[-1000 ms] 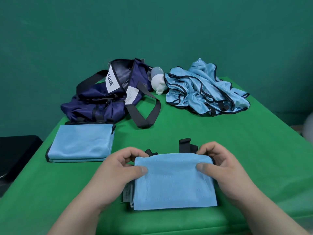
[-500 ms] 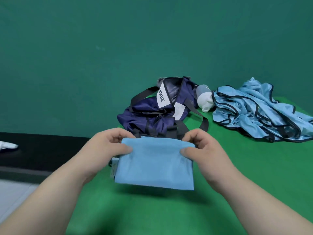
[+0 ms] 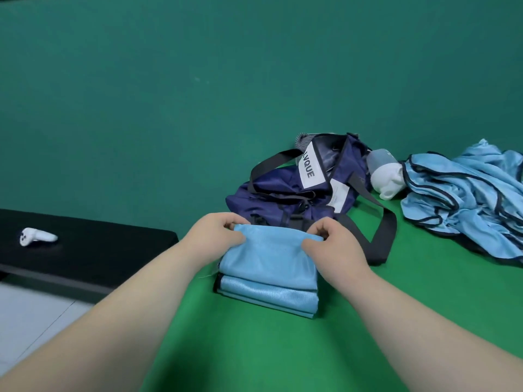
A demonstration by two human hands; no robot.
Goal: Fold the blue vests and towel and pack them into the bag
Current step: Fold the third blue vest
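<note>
Upper vest (image 3: 268, 258): folded blue mesh rectangle on lower vest (image 3: 268, 296).
Left hand (image 3: 215, 239), right hand (image 3: 335, 246): pinching its far corners.

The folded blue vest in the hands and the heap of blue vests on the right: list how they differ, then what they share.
The folded vest is a neat flat rectangle; the heap is crumpled. The left hand and right hand pinch the folded vest; no hand touches the heap. The heap shows black trim throughout; the folded vest shows almost none. Both are light blue.
</note>
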